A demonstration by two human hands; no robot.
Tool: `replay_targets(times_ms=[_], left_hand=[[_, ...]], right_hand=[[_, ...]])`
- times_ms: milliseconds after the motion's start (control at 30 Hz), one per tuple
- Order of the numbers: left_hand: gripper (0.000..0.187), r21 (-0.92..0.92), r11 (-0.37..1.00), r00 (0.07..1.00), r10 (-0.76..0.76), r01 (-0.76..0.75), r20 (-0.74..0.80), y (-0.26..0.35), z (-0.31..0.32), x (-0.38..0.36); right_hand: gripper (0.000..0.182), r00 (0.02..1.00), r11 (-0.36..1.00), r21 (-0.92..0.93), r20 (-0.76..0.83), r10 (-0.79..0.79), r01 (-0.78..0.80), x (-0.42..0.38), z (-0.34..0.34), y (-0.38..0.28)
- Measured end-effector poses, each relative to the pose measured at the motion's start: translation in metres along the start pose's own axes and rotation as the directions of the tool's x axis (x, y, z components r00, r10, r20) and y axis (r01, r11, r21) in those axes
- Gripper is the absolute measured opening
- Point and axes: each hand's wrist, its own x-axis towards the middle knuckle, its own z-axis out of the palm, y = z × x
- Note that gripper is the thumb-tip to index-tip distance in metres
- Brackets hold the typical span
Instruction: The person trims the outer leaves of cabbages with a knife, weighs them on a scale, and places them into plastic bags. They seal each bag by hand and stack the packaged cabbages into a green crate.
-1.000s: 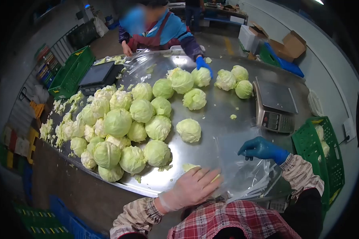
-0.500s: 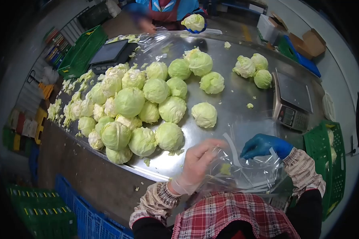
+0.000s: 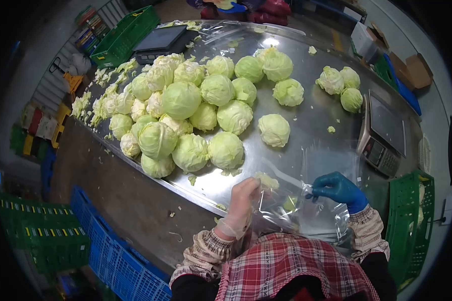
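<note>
A clear plastic bag (image 3: 314, 218) is stretched between my hands at the near edge of the steel table. My left hand (image 3: 242, 203), in a thin see-through glove, pinches the bag's left side. On the other side, my right hand (image 3: 339, 190), in a blue glove, grips the film with the fingertips together. Pale green leaf scraps (image 3: 290, 202) show through or beside the film. The nearest loose cabbage (image 3: 274, 130) sits just beyond my hands. To its left lies a large heap of cabbages (image 3: 181, 100).
A scale (image 3: 381, 143) stands on the right, near three grouped cabbages (image 3: 351, 100). Green crates (image 3: 406, 220) are at the right edge, blue crates (image 3: 118, 251) at lower left. Another scale (image 3: 160, 37) is at far left. Across the table, a person's blue-gloved hand (image 3: 234, 7) shows.
My right hand has closed into a pinch on the film, and my left hand has shifted slightly left and down. The whole view has tilted, moving the table contents right and up.
</note>
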Motion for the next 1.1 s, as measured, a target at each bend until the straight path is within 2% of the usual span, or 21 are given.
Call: replay_targets(times_ms=[67, 133, 200, 267, 333, 400, 433, 533, 567, 633, 667, 700, 733, 767, 800, 867, 900, 933, 967, 1000, 1100], left_hand=[[0.020, 0.061, 0.998, 1.000, -0.011, 0.010, 0.024, -0.012, -0.007, -0.003], [0.021, 0.148, 0.989, 1.000, 0.022, -0.019, -0.021, -0.010, 0.005, -0.009], [0.023, 0.239, 0.970, 0.996, 0.062, -0.045, -0.063, -0.009, 0.008, -0.010], [0.028, 0.065, 0.990, 0.982, 0.112, -0.123, 0.150, -0.007, 0.003, -0.009], [0.027, 0.085, 0.991, 0.967, 0.084, -0.107, 0.239, 0.004, -0.006, -0.020], [0.024, 0.118, 0.988, 0.975, 0.074, -0.100, 0.207, 0.020, -0.003, -0.037], [0.020, -0.014, 0.993, 0.936, 0.118, -0.120, 0.331, 0.012, -0.023, -0.034], [0.019, -0.010, 0.994, 0.956, 0.111, -0.112, 0.270, -0.008, -0.046, -0.034], [0.019, -0.014, 0.994, 0.956, 0.111, -0.111, 0.271, -0.012, -0.045, -0.037], [0.020, 0.479, 0.810, 0.939, 0.258, -0.338, 0.226, 0.002, -0.017, -0.052], [0.020, 0.476, 0.814, 0.941, 0.253, -0.332, 0.222, 0.005, -0.011, -0.052], [0.026, 0.560, 0.574, 0.801, 0.450, -0.598, 0.394, 0.009, -0.005, -0.047], [0.036, 0.560, 0.255, 0.592, 0.563, -0.788, 0.577, 0.012, -0.002, -0.042], [0.054, 0.584, 0.163, 0.563, 0.556, -0.795, 0.611, 0.013, -0.006, -0.038], [0.054, 0.579, 0.164, 0.559, 0.558, -0.799, 0.613, 0.008, -0.017, -0.028], [0.063, 0.855, 0.007, 0.630, 0.679, -0.519, 0.377, -0.003, -0.049, 0.002], [0.070, 0.897, -0.160, 0.607, 0.686, -0.411, 0.401, 0.001, -0.064, 0.019], [0.078, 0.904, -0.318, 0.588, 0.687, -0.286, 0.428, 0.012, -0.075, 0.035], [0.078, 0.898, -0.322, 0.588, 0.679, -0.300, 0.440, 0.028, -0.076, 0.049], [0.084, 0.883, -0.393, 0.694, 0.561, -0.257, 0.452, 0.045, -0.075, 0.065], [0.094, 0.856, -0.475, 0.850, 0.347, -0.205, 0.396, 0.063, -0.070, 0.095]], right_hand=[[0.015, 0.930, 0.852, 0.467, -0.144, 0.339, -0.239, -0.002, 0.004, 0.003], [0.016, 0.913, 0.872, 0.438, -0.225, 0.341, -0.218, 0.003, 0.009, -0.012], [0.020, 0.932, 0.880, 0.384, -0.113, 0.344, -0.278, 0.009, 0.010, -0.024], [0.022, 0.938, 0.881, 0.367, -0.056, 0.342, -0.299, 0.018, 0.012, -0.029], [0.024, 0.941, 0.884, 0.343, 0.002, 0.338, -0.318, 0.022, 0.012, -0.028], [0.025, 0.945, 0.892, 0.345, -0.034, 0.325, -0.294, 0.029, 0.015, -0.018], [0.025, 0.945, 0.891, 0.343, -0.032, 0.326, -0.296, 0.033, 0.017, -0.013], [0.019, 0.934, 0.886, 0.375, -0.120, 0.338, -0.273, 0.037, 0.023, -0.008], [0.019, 0.922, 0.931, 0.313, -0.268, 0.279, -0.190, 0.032, 0.023, -0.011], [0.009, 0.870, 0.988, 0.150, -0.484, 0.097, -0.027, 0.016, 0.018, -0.026], [0.008, 0.853, 0.973, -0.225, -0.495, -0.166, 0.059, 0.004, 0.009, -0.039], [0.010, 0.813, 0.810, -0.572, -0.406, -0.417, 0.130, -0.009, -0.001, -0.053], [0.012, 0.797, 0.628, -0.770, -0.307, -0.520, 0.113, -0.024, -0.008, -0.067], [0.015, 0.785, 0.397, -0.914, -0.182, -0.592, 0.088, -0.039, -0.013, -0.078], [0.021, 0.790, 0.279, -0.955, -0.094, -0.605, 0.100, -0.054, -0.016, -0.083], [0.030, 0.928, 0.264, -0.955, 0.026, -0.371, 0.132, -0.086, -0.016, -0.074], [0.030, 0.929, 0.263, -0.957, 0.015, -0.370, 0.120, -0.096, -0.010, -0.060], [0.037, 0.981, 0.339, -0.934, 0.050, -0.188, 0.113, -0.101, 0.000, -0.036], [0.044, 0.995, 0.414, -0.906, 0.096, -0.002, 0.088, -0.108, 0.008, -0.022], [0.044, 0.997, 0.415, -0.907, 0.081, 0.002, 0.073, -0.118, 0.013, -0.019], [0.046, 0.946, 0.331, -0.943, 0.070, 0.317, -0.042, -0.115, 0.017, -0.032]])
